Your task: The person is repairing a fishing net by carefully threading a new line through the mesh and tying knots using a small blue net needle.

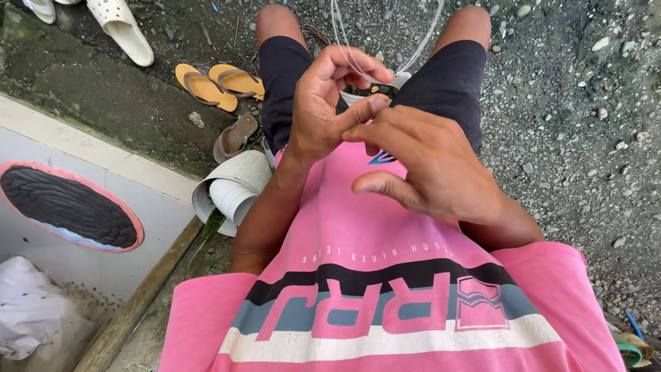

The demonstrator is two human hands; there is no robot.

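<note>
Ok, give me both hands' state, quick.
Left hand: closed, pinching the clear line.
Right hand: fingers loosely open, touching the left hand, holding nothing visible.

One camera only, worn on the person's head and tilted steeply down along their own chest and lap. It sits very near: the pink shirt (385, 303) fills the bottom of the view, the left hand (323, 107) and right hand (430, 162) sit mid-frame, and gravel ground (578, 103) lies beyond. No second view shares the scene.
</note>
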